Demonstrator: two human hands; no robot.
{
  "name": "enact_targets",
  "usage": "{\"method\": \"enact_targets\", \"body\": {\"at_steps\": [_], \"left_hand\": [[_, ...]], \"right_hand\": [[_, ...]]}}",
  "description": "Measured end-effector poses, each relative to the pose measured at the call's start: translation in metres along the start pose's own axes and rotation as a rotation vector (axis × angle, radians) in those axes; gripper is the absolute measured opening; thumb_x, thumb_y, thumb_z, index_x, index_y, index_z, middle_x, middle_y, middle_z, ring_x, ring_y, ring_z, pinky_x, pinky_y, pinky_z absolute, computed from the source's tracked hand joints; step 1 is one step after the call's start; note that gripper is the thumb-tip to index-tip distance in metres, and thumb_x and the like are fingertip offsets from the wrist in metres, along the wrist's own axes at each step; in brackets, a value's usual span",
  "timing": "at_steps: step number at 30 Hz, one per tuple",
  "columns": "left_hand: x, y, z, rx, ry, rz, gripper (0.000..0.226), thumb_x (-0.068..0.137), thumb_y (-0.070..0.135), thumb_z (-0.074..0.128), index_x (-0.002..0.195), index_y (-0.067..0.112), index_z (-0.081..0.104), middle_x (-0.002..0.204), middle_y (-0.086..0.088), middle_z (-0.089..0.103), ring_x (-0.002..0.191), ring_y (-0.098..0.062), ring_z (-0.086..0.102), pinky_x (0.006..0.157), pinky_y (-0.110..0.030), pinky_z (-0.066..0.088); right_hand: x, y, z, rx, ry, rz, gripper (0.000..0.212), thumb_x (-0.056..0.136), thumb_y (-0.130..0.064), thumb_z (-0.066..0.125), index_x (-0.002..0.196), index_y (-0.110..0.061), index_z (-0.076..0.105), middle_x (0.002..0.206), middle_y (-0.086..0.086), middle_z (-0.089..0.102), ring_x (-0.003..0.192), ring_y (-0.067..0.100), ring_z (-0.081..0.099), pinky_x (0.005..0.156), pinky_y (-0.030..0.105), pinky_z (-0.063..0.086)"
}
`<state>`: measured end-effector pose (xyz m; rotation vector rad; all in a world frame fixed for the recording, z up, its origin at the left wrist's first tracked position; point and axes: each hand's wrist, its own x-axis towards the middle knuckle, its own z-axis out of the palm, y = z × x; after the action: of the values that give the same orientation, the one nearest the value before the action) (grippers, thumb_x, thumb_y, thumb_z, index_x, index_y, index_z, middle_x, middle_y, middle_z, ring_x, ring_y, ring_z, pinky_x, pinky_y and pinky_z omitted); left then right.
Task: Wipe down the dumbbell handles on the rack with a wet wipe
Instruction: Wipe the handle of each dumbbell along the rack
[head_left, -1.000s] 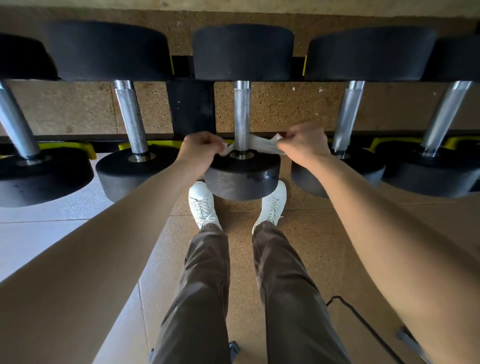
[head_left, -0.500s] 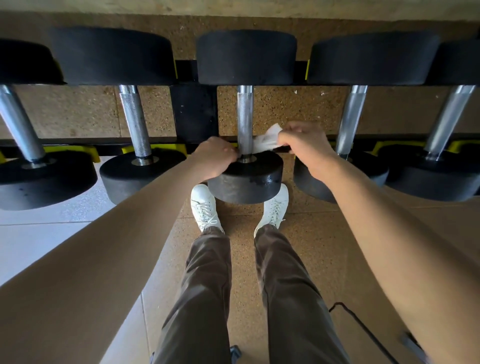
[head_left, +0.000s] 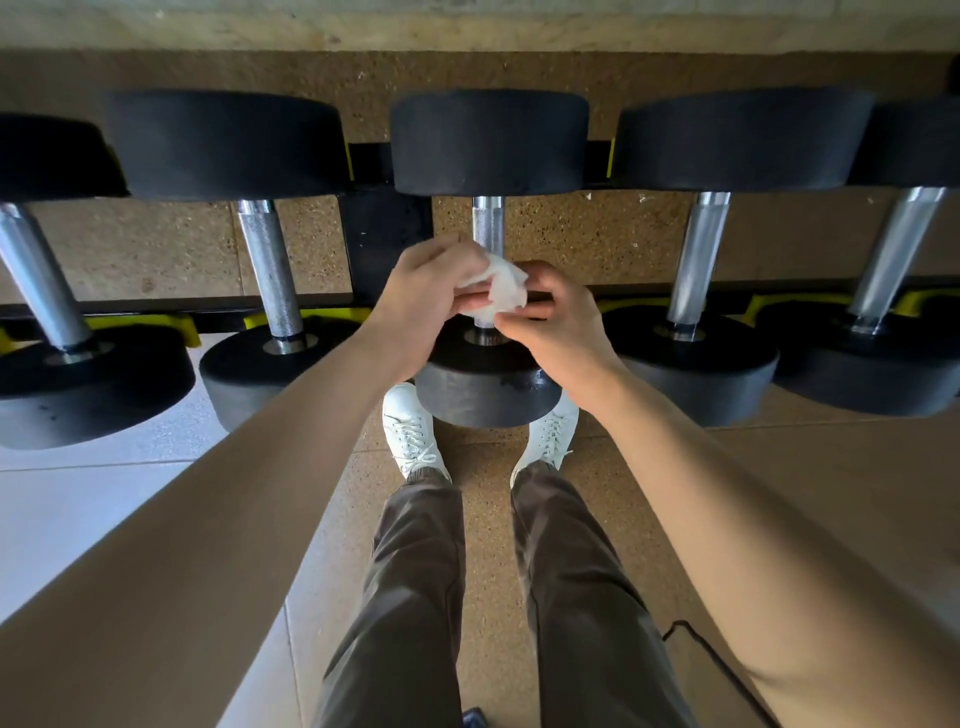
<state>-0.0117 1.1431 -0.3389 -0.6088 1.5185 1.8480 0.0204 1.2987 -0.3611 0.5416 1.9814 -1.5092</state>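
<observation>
A crumpled white wet wipe (head_left: 496, 291) is bunched over the lower part of the middle dumbbell's chrome handle (head_left: 487, 221). My left hand (head_left: 428, 299) and my right hand (head_left: 558, 317) both pinch the wipe, meeting just in front of the handle. The middle dumbbell's near black head (head_left: 488, 387) sits below my hands, its far head (head_left: 488, 143) above. Chrome handles of the neighbouring dumbbells stand at the left (head_left: 270, 267) and right (head_left: 696, 260), untouched. The stretch of the middle handle under the wipe is hidden.
Several black dumbbells lie in a row on a black rack with yellow cradles (head_left: 779, 304). My white shoes (head_left: 413, 428) and brown trousers stand on speckled cork-coloured flooring under the middle dumbbell. A thin black cord (head_left: 696, 644) lies on the floor at the lower right.
The wipe was stretched behind the handle between my two hands; now it is gathered into a bunch in front of the handle, and both hands have come together and moved slightly up.
</observation>
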Motion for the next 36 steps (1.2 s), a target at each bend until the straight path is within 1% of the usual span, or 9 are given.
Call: {"method": "enact_targets", "body": {"at_steps": [6,9,13,17,19,23,28,33,36], "left_hand": [[0.012,-0.012,0.005,0.276,0.287,0.075,0.012,0.083,0.021,0.077,0.071,0.022,0.073,0.081,0.006,0.073,0.081,-0.01,0.068,0.082,-0.032,0.059],[0.012,-0.019,0.011,0.429,0.21,0.061,0.003,0.084,0.029,0.079,0.082,0.031,0.079,0.087,0.008,0.076,0.084,-0.011,0.072,0.07,-0.023,0.055],[0.011,-0.026,0.01,0.331,0.263,0.09,0.016,0.087,0.023,0.07,0.097,0.029,0.081,0.091,0.009,0.078,0.095,-0.025,0.071,0.085,-0.032,0.058],[0.01,-0.039,-0.004,0.457,0.329,0.079,0.029,0.089,0.015,0.064,0.111,0.03,0.075,0.106,0.013,0.075,0.089,-0.003,0.069,0.071,-0.01,0.054],[0.011,-0.046,-0.008,0.427,0.303,0.083,0.035,0.088,0.007,0.061,0.108,0.032,0.073,0.1,0.012,0.076,0.091,-0.005,0.071,0.078,-0.018,0.058],[0.011,-0.051,-0.013,0.397,0.258,0.089,0.039,0.088,0.001,0.059,0.113,0.026,0.074,0.101,0.01,0.077,0.096,-0.005,0.071,0.087,-0.023,0.058],[-0.002,-0.057,-0.02,0.423,0.137,0.076,0.042,0.093,0.001,0.057,0.125,0.026,0.07,0.119,0.012,0.071,0.106,-0.002,0.066,0.082,-0.004,0.048],[-0.022,-0.06,-0.032,0.502,0.165,0.031,0.04,0.094,0.004,0.052,0.127,0.019,0.069,0.123,0.007,0.07,0.116,-0.005,0.061,0.099,-0.016,0.044],[-0.034,-0.063,-0.046,0.494,0.168,0.017,0.038,0.094,0.005,0.053,0.125,0.019,0.07,0.119,0.007,0.071,0.113,-0.004,0.063,0.091,-0.009,0.044]], "right_hand": [[0.005,-0.017,-0.011,0.611,-0.047,0.23,0.018,0.094,-0.004,0.056,0.104,-0.012,0.069,0.109,0.017,0.071,0.102,0.028,0.068,0.093,0.044,0.057],[0.008,-0.025,-0.008,0.505,-0.024,0.178,0.018,0.093,-0.006,0.059,0.105,-0.007,0.071,0.111,0.016,0.071,0.106,0.031,0.069,0.094,0.045,0.057],[0.036,-0.029,0.0,0.307,0.364,0.174,0.015,0.086,-0.008,0.073,0.099,-0.015,0.074,0.101,0.009,0.076,0.094,0.026,0.074,0.088,0.048,0.059],[0.06,-0.04,0.019,0.434,0.445,0.149,0.013,0.086,-0.008,0.075,0.098,-0.014,0.074,0.099,0.0,0.075,0.093,0.016,0.072,0.09,0.031,0.058],[0.056,-0.036,0.029,0.314,0.456,0.092,0.006,0.088,-0.005,0.072,0.091,-0.01,0.075,0.086,0.0,0.075,0.084,0.02,0.073,0.077,0.027,0.058],[0.034,0.002,0.022,-0.068,0.345,0.025,0.015,0.091,-0.016,0.07,0.085,-0.003,0.075,0.088,0.023,0.072,0.082,0.04,0.069,0.08,0.057,0.055],[0.025,0.011,-0.004,-0.635,-0.037,0.179,0.031,0.085,-0.024,0.079,0.112,-0.011,0.075,0.117,0.009,0.072,0.105,0.02,0.068,0.094,0.027,0.052],[0.036,-0.03,0.014,-0.385,0.4,-0.143,0.007,0.085,-0.019,0.077,0.092,-0.016,0.076,0.09,-0.003,0.074,0.078,0.011,0.07,0.074,0.03,0.061],[0.036,-0.027,0.036,-0.646,0.33,-0.344,0.013,0.082,-0.006,0.075,0.093,-0.01,0.078,0.099,0.008,0.071,0.086,0.019,0.065,0.08,0.028,0.056]]}}
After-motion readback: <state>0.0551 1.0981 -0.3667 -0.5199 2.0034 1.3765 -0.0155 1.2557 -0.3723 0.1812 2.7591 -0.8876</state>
